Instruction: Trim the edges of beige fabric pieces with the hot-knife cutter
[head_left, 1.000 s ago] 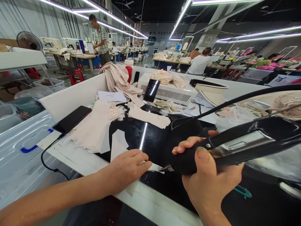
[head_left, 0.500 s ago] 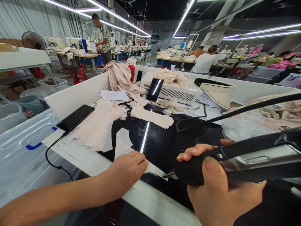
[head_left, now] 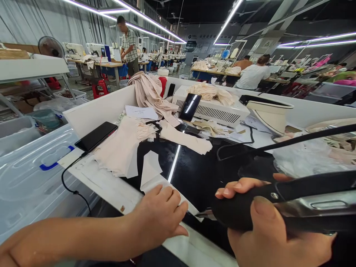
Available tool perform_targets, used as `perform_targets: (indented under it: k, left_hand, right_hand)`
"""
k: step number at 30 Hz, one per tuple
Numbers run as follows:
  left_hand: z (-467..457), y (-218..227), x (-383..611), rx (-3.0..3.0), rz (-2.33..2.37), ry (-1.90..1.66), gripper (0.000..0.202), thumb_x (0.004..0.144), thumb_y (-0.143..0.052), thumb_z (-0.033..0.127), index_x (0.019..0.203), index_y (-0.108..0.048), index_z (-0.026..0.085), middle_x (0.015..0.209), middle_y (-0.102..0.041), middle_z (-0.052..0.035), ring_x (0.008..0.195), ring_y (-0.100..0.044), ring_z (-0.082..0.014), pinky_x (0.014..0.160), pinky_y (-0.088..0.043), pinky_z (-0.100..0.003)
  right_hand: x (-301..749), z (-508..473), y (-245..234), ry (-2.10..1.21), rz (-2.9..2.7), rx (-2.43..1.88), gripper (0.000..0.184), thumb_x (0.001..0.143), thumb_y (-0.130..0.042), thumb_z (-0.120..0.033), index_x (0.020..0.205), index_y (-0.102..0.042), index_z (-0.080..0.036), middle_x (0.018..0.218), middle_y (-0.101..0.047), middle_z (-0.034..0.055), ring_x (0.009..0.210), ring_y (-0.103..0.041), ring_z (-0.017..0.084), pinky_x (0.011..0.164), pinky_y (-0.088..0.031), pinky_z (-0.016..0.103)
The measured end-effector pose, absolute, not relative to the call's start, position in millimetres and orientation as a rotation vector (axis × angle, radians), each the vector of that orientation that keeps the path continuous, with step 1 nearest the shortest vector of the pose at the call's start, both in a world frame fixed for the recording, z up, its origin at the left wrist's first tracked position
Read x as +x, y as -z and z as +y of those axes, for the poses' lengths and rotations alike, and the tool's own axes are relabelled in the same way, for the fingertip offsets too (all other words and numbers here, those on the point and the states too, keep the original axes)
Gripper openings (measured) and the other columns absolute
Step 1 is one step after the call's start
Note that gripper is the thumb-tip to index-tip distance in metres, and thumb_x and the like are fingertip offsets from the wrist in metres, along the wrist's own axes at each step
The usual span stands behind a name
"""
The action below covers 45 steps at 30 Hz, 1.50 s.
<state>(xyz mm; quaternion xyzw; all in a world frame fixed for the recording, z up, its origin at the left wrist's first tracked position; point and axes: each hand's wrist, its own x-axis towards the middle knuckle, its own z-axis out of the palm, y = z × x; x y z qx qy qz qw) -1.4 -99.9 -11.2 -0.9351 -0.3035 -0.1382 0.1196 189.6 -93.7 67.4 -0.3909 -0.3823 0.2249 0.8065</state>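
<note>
My left hand [head_left: 160, 211] rests palm down on a narrow white strip [head_left: 183, 198], its fingers bent but loosely apart and the thumb out to the side. The strip lies along the near edge of a glossy black plate [head_left: 191, 167]; its wider far end [head_left: 151, 167] shows beyond my fingers. My right hand [head_left: 275, 230] is wrapped round a black hand tool [head_left: 244, 207] with a metal side plate. The tool's pointed metal tip [head_left: 207, 214] meets the strip's right end. Its exact kind is unclear, as its rear runs out of view.
A stack of pale fabric pieces [head_left: 119, 148] and a phone [head_left: 96, 138] lie left. A cream fabric piece [head_left: 185, 137] sits on the plate. Behind stand a white vented box [head_left: 211, 107] and a cream visor-like item [head_left: 267, 113]. A black cable [head_left: 306, 136] crosses at right.
My left fingers have loosened from a pinch and spread over the strip. The right hand keeps its grip on the tool, with the tip still at the strip's end. The view has shifted slightly.
</note>
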Motion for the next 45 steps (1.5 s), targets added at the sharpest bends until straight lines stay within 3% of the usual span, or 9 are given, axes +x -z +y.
perform_targets:
  k: [11,19,24,28,34,45]
  left_hand:
    - [-100,15,0,-2.743,-0.863,0.406,0.069,0.121,-0.088,0.076,0.149,-0.082,0.013,0.127,-0.090,-0.0117,0.121,-0.085,-0.0300,0.108,-0.070,-0.040]
    - [-96,22,-4,-2.751,-0.813,0.525,0.066,0.121,-0.090,0.071,0.146,-0.081,0.012,0.123,-0.088,-0.0089,0.115,-0.084,-0.0288,0.107,-0.070,-0.041]
    - [-94,25,-11,-2.738,-0.797,0.549,0.067,0.121,-0.088,0.073,0.149,-0.078,0.014,0.133,-0.088,-0.0122,0.128,-0.084,-0.0308,0.122,-0.068,-0.045]
    - [-90,26,-15,-2.792,-0.773,0.574,0.066,0.118,-0.094,0.071,0.149,-0.077,0.015,0.125,-0.086,-0.0098,0.121,-0.084,-0.0299,0.113,-0.070,-0.042]
    - [-84,24,-25,-2.864,-0.736,0.627,0.066,0.116,-0.098,0.068,0.151,-0.076,0.017,0.127,-0.085,-0.0101,0.124,-0.085,-0.0315,0.118,-0.071,-0.046]
    - [-85,8,-32,-2.948,-0.763,0.604,0.069,0.111,-0.104,0.062,0.154,-0.076,0.016,0.131,-0.084,-0.0114,0.123,-0.085,-0.0328,0.115,-0.073,-0.046]
  right_hand:
    - [176,-64,-82,-0.507,-0.798,-0.791,0.049,0.071,-0.102,-0.033,0.113,-0.076,-0.032,0.069,-0.075,-0.0102,0.052,-0.070,0.023,0.047,-0.068,0.036]
    - [174,-60,-66,-0.485,-0.895,-0.750,0.045,0.085,-0.105,-0.032,0.121,-0.078,-0.032,0.078,-0.079,-0.0089,0.056,-0.072,0.022,0.053,-0.068,0.035]
    - [171,-51,-58,-0.503,-0.912,-0.665,0.048,0.091,-0.110,-0.041,0.125,-0.078,-0.032,0.083,-0.077,-0.0083,0.059,-0.071,0.019,0.054,-0.063,0.031]
    - [170,-49,-51,-0.504,-0.962,-0.692,0.049,0.095,-0.112,-0.052,0.114,-0.073,-0.031,0.087,-0.077,-0.0069,0.063,-0.073,0.019,0.058,-0.068,0.033]
    - [168,-47,-51,-0.454,-0.970,-0.716,0.056,0.097,-0.111,-0.061,0.129,-0.074,-0.033,0.088,-0.076,-0.0076,0.061,-0.071,0.021,0.057,-0.070,0.038]
    - [164,-52,-52,-0.497,-0.972,-0.670,0.052,0.097,-0.113,-0.059,0.126,-0.077,-0.033,0.087,-0.079,-0.0084,0.062,-0.073,0.019,0.059,-0.069,0.034]
